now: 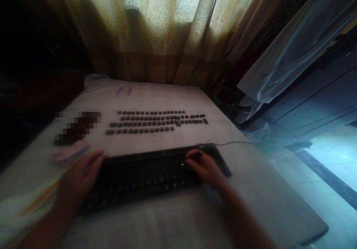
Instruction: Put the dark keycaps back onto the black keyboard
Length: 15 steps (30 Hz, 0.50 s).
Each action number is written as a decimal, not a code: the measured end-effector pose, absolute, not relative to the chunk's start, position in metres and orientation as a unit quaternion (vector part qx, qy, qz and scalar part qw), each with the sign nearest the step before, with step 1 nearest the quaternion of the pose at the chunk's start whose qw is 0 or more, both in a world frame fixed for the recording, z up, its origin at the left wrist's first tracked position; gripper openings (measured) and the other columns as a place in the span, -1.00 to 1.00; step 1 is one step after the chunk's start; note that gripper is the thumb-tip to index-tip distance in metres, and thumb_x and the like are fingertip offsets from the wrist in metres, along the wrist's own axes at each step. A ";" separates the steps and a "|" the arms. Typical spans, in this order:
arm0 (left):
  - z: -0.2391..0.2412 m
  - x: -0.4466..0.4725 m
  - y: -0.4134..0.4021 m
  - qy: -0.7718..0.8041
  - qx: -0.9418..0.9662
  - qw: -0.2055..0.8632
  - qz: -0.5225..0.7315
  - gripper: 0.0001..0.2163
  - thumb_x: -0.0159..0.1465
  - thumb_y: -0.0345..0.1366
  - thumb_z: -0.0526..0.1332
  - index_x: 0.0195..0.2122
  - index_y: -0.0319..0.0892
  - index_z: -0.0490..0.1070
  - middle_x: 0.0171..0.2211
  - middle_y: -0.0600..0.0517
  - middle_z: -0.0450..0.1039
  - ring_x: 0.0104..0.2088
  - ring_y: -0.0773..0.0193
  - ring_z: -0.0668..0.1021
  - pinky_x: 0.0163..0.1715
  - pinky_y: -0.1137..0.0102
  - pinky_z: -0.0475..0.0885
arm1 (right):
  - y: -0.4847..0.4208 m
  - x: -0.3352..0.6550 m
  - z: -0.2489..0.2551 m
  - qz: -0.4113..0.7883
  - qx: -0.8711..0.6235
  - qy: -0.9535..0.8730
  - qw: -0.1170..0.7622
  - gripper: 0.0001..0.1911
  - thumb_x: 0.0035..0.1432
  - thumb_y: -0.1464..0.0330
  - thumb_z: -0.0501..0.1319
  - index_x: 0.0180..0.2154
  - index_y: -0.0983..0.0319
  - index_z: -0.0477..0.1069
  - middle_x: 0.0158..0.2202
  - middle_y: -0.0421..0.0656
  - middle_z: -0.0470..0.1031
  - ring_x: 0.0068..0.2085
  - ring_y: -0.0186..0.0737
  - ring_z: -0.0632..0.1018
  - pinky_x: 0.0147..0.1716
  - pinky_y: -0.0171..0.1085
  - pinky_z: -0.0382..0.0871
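Note:
A black keyboard [150, 176] lies on the white tabletop [156, 96] in front of me. My left hand [82, 174] rests on its left end, fingers curved over the edge. My right hand [205, 167] sits on the right part of the keyboard, fingers curled and pinched near the top row. What those fingers hold, if anything, is too dark to make out. Beyond the keyboard, several loose dark keycaps [156, 122] lie set out in three rows on the table.
A thin cable [231, 143] runs right from the keyboard. A pink cloth [71, 153] lies at the left beside a pixelated dark patch [78, 127]. Patterned curtains [167, 29] hang behind the table. The table edge drops off at the right toward a tiled floor [329, 159].

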<state>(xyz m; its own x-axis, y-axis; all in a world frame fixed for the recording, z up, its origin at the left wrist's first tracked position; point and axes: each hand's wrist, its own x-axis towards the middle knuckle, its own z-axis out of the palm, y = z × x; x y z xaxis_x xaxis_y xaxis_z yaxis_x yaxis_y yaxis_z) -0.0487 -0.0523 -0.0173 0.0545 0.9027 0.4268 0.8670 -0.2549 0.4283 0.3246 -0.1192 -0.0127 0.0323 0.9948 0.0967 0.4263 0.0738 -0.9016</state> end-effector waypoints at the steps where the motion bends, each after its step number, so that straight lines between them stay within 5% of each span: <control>1: -0.016 -0.048 -0.054 0.600 0.730 0.019 0.327 -0.71 0.34 -0.07 0.03 -0.13 -0.06 0.46 -0.14 -0.06 0.59 -0.14 -0.02 0.62 -0.18 0.14 0.53 | -0.119 0.324 -0.012 0.336 -0.585 -0.614 0.411 -0.90 0.13 0.32 0.22 -0.30 0.20 0.44 -0.40 -0.18 0.51 -0.36 -0.23 0.53 -0.34 -0.25 0.44; 6: -0.010 -0.029 -0.088 0.431 0.819 -0.026 0.378 -0.83 0.33 -0.25 0.11 -0.11 -0.07 0.44 -0.15 -0.03 0.56 -0.13 0.10 0.58 -0.07 0.20 0.45 | -0.118 0.324 -0.013 0.306 -0.531 -0.677 0.407 -0.94 0.15 0.39 0.23 -0.35 0.19 0.49 -0.36 -0.16 0.55 -0.30 -0.21 0.55 -0.24 -0.22 0.45; 9: -0.009 -0.007 -0.112 0.257 0.912 -0.005 0.319 -0.72 0.31 -0.40 0.10 -0.01 0.06 0.40 -0.14 0.16 0.59 -0.02 0.25 0.54 0.10 0.28 0.33 | -0.119 0.324 -0.013 0.297 -0.492 -0.712 0.404 -0.93 0.18 0.39 0.24 -0.35 0.20 0.50 -0.35 -0.14 0.56 -0.29 -0.22 0.57 -0.24 -0.24 0.46; 12: -0.009 0.014 -0.115 0.240 0.942 -0.019 0.233 -0.67 0.33 -0.24 0.12 0.11 0.01 0.35 0.09 0.10 0.49 0.17 0.15 0.41 0.25 0.14 0.13 | -0.119 0.322 -0.011 0.271 -0.484 -0.740 0.382 -0.91 0.23 0.40 0.21 -0.33 0.21 0.49 -0.34 -0.13 0.57 -0.29 -0.24 0.58 -0.24 -0.26 0.47; 15: -0.013 0.030 -0.103 0.276 0.947 -0.047 0.159 -0.32 0.20 0.09 0.20 0.28 -0.12 0.17 0.28 -0.12 0.24 0.27 -0.06 0.27 0.24 0.02 0.05 | -0.120 0.318 -0.009 0.230 -0.477 -0.771 0.354 -0.88 0.27 0.42 0.16 -0.29 0.23 0.47 -0.34 -0.13 0.57 -0.30 -0.25 0.58 -0.25 -0.28 0.47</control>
<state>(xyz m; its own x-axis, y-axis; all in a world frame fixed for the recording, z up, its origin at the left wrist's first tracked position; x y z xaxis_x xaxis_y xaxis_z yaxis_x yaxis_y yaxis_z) 0.0304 -0.1030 -0.0130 0.7966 0.5083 0.3272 0.5385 -0.8427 -0.0018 0.3184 -0.1198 -0.0087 -0.2941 0.8982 0.3268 0.5728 0.4394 -0.6920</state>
